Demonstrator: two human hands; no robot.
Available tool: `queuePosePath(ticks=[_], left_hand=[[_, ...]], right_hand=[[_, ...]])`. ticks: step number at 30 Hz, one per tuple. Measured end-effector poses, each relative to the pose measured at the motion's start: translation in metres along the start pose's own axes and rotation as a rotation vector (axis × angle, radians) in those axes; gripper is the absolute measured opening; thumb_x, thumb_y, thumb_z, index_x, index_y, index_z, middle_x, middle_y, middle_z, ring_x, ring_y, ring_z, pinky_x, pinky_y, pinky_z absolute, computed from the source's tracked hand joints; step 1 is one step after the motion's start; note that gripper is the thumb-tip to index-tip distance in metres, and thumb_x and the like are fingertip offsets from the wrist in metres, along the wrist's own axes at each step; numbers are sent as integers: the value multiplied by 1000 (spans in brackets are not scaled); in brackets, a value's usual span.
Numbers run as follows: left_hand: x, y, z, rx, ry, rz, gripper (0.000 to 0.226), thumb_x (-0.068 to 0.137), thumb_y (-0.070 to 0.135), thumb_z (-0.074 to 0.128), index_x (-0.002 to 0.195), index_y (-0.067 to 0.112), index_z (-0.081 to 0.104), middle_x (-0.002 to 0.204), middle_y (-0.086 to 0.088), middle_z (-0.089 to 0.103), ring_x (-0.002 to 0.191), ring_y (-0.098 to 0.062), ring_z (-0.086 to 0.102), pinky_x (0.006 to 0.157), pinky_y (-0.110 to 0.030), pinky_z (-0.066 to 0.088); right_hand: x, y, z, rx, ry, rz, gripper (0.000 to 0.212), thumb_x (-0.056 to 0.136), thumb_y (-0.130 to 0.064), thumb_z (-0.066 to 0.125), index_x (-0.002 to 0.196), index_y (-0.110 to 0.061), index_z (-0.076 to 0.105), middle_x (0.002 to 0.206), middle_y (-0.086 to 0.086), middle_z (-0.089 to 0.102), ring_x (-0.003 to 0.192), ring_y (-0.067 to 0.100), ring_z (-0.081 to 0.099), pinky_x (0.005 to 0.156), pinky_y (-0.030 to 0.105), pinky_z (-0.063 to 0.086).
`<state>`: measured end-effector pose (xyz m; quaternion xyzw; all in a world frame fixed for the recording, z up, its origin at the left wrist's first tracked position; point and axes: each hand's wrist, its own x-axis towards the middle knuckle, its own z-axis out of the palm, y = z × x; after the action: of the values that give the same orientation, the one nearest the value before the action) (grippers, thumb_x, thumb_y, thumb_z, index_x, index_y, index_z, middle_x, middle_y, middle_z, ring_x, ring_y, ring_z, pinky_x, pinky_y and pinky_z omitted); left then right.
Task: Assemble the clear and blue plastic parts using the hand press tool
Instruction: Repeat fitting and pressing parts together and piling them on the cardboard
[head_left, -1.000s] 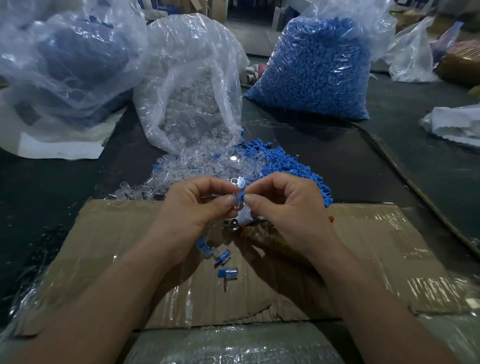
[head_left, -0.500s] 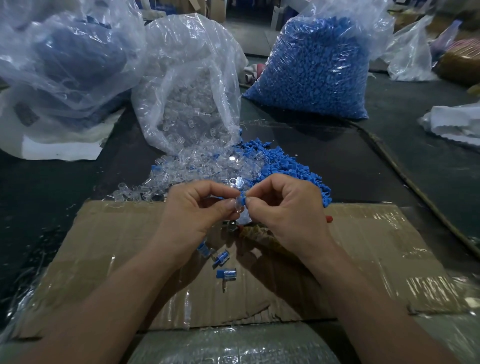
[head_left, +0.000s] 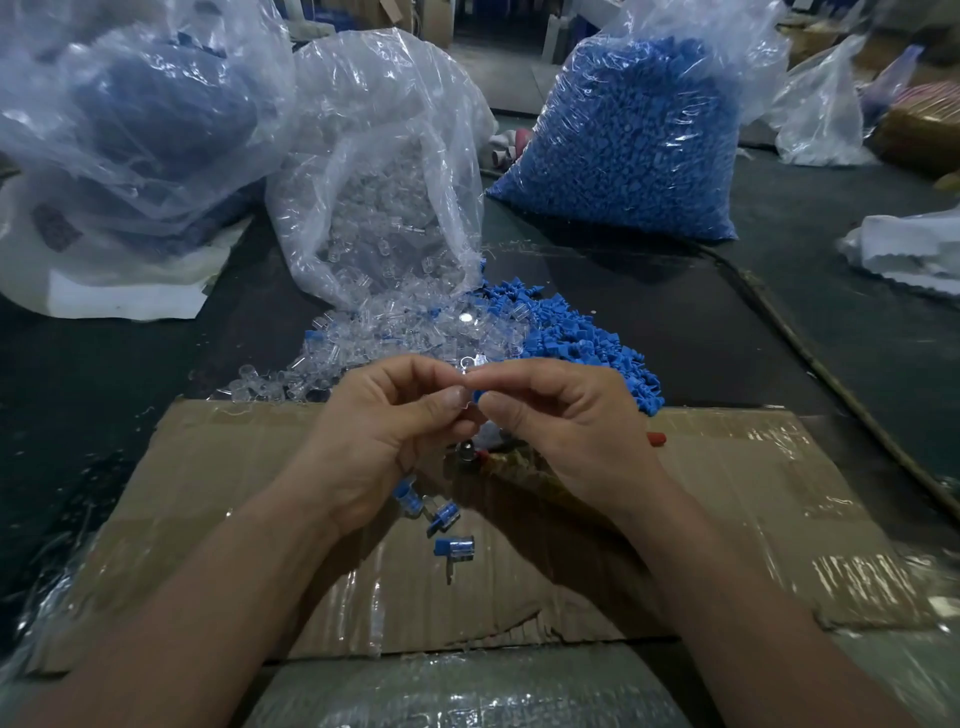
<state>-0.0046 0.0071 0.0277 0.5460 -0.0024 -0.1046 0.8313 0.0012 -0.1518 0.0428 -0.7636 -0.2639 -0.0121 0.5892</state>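
Left hand (head_left: 384, 436) pinches the clear part (head_left: 467, 362), right hand (head_left: 566, 431) the blue part (head_left: 477, 396), both seemingly light, stiff, slippery, so fingertips on the sides

no txt, brand or nr legible anywhere. only candidate: a dark printed patch (head_left: 54, 227) on the white sack (head_left: 119, 301) at far left, behind clear plastic, too blurred to read.
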Motion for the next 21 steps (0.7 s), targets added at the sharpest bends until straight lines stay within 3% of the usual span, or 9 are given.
queuePosePath(ticks=[3,6,10,15,18,21], left_hand=[[-1,1,-1,49,4,10,18,63,1,61,62,15,72,64,-6,67,55,-13,65,52,-17,53],[-2,5,-2,54,-44,-14,19,62,-5,63,67,10,73,64,-11,66,55,-17,65,50,-19,52],[-2,7,-1,65,-10,-30,8,64,6,63,67,7,70,60,-12,64,49,-18,63,44,-20,51],[-4,8,0,81,-30,-20,15,64,3,61,67,10,74,61,-12,66,51,-16,64,46,-19,51],[-4,7,-1,73,-21,-8,13,63,3,61,67,8,72,62,-13,66,51,-16,64,45,-18,51],[-3,5,-2,89,-12,-6,12,62,4,63,67,8,73,62,-15,66,51,-17,64,45,-19,51]], right_hand=[[-1,4,1,-18,22,-9,28,78,-3,64,92,-28,66,77,-21,66,78,-4,64,70,10,48],[-1,7,2,-70,45,-19,28,77,-5,66,99,-23,65,84,-20,65,80,-5,64,72,11,49],[-1,8,1,-89,15,-25,30,79,-3,65,106,-17,63,86,-19,64,82,-4,63,73,11,48],[-1,7,-1,-97,5,-48,27,81,-7,64,90,-32,63,79,-17,64,79,-5,62,69,9,46],[-1,6,-2,-46,-21,-34,24,75,-16,68,90,-33,64,79,-18,67,79,-1,65,72,12,49],[-1,7,-3,-101,-25,-56,31,74,-11,70,92,-36,62,83,-19,65,81,1,65,75,16,51]])
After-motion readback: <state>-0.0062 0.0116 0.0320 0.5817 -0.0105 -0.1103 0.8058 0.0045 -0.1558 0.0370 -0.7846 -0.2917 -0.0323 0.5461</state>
